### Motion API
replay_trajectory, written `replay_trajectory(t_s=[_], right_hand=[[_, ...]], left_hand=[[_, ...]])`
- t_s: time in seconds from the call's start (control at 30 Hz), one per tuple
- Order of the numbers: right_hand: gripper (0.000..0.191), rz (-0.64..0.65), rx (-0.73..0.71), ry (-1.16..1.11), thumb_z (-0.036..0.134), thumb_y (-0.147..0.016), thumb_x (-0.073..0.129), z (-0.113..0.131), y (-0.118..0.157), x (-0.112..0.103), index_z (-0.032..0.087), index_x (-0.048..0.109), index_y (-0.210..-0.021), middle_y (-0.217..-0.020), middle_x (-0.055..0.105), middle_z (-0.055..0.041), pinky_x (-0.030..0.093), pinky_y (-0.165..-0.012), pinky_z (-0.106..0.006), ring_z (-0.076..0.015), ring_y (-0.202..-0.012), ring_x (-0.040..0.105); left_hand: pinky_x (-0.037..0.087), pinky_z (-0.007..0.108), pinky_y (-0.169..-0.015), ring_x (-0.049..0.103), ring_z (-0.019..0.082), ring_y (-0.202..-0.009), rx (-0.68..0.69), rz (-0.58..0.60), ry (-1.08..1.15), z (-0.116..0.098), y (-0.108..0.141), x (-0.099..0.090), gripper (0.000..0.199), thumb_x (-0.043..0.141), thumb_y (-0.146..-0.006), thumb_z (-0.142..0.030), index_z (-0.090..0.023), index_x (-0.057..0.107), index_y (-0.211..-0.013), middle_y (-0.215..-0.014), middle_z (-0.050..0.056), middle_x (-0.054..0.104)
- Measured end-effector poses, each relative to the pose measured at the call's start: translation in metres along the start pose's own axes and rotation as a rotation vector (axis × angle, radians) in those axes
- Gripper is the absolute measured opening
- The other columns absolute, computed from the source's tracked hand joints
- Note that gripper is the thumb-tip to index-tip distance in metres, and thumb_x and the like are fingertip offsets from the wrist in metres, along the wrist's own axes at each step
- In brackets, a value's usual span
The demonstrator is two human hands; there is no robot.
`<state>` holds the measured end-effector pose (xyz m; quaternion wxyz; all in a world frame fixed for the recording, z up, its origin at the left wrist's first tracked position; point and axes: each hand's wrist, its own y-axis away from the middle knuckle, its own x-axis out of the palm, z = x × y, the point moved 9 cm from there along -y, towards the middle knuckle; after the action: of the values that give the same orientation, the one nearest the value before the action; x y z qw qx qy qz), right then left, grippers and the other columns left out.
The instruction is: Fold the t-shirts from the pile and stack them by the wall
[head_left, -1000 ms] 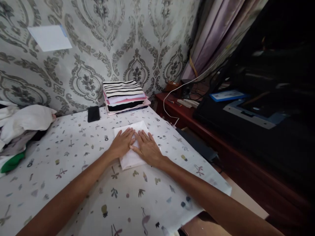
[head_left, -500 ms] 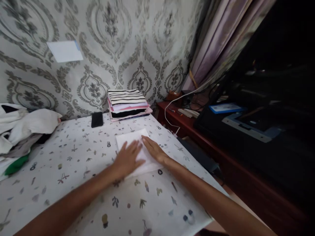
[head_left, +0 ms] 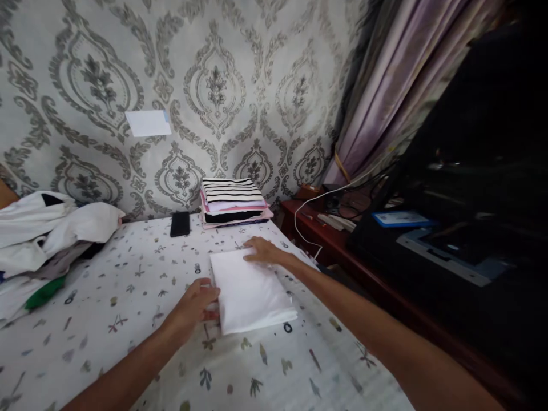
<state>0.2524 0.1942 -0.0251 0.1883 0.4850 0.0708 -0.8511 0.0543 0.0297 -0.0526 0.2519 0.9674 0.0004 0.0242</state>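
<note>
A white folded cloth (head_left: 252, 291) lies flat on the patterned sheet in front of me, its layered edge turned toward me. At its left side is my left hand (head_left: 199, 299), fingers bent and apart, the tips right against the edge. My right hand (head_left: 263, 251) rests at the far right corner, with the thumb over the cloth and the fingers spread along the far edge. Neither hand visibly closes on the fabric. Beyond the cloth stands a stack of folded clothes (head_left: 233, 200), a black-and-white striped piece on top.
A black phone (head_left: 180, 224) lies left of the stack. Crumpled clothes (head_left: 55, 240) are heaped at the far left. On the right, a dark red table (head_left: 295, 211) holds a white cable (head_left: 298, 228) and small items, close to the sheet's edge. Patterned wallpaper (head_left: 214, 85) covers the wall behind.
My hands have moved off the top of the white cloth and apart, the left to its left edge, the right to its far corner. The view has tilted up and left.
</note>
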Motion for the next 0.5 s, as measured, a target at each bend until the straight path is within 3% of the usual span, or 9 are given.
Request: replay_trajectory(t_s=[0.1,0.17,0.3,0.4,0.5], right_hand=[[0.044,0.164,-0.056,-0.046,0.03,-0.061,0.083,0.009,-0.025,0.006,0.02,0.075,-0.103,-0.111,0.073,-0.0085,0.049,-0.09,-0.034,-0.0281,-0.103,0.065],[0.038,0.237,-0.07,-0.081,0.029,-0.053,0.086,0.014,-0.034,0.008,0.021,0.076,-0.089,-0.098,0.074,-0.0048,0.05,-0.081,-0.03,-0.0253,-0.092,0.066],[0.031,0.37,-0.023,-0.17,0.03,-0.044,0.088,0.013,-0.031,0.012,0.019,0.073,-0.068,-0.072,0.072,-0.0012,0.05,-0.068,-0.029,-0.0217,-0.073,0.065],[0.032,0.419,0.033,-0.289,0.031,-0.044,0.087,0.005,-0.013,0.007,0.017,0.073,-0.069,-0.07,0.073,-0.0018,0.051,-0.064,-0.029,-0.0208,-0.067,0.065],[0.039,0.384,0.073,-0.434,0.04,-0.053,0.083,-0.008,0.012,-0.003,0.018,0.073,-0.083,-0.086,0.077,-0.0061,0.055,-0.068,-0.031,-0.023,-0.076,0.07]], left_hand=[[0.056,0.03,-0.058,0.069,0.023,-0.082,-0.145,0.092,0.001,0.012,0.01,0.017,0.047,0.078,-0.077,-0.038,-0.015,0.055,-0.111,-0.102,0.015,0.07],[0.055,0.03,-0.055,0.07,0.022,-0.072,-0.186,0.128,-0.016,0.018,0.013,0.028,0.046,0.08,-0.073,-0.038,-0.014,0.058,-0.106,-0.092,0.012,0.072],[0.053,0.027,-0.052,0.063,0.016,-0.054,-0.211,0.122,-0.033,0.023,0.011,0.036,0.028,0.076,-0.07,-0.021,-0.013,0.062,-0.093,-0.074,0.007,0.07],[0.053,0.027,-0.051,0.06,0.015,-0.055,-0.147,0.109,0.001,0.005,0.001,0.028,0.021,0.071,-0.066,-0.012,-0.013,0.064,-0.085,-0.073,0.006,0.069],[0.057,0.026,-0.059,0.066,0.018,-0.072,0.003,0.049,0.145,-0.03,-0.018,0.008,0.02,0.067,-0.067,-0.013,-0.015,0.065,-0.087,-0.084,0.008,0.071]])
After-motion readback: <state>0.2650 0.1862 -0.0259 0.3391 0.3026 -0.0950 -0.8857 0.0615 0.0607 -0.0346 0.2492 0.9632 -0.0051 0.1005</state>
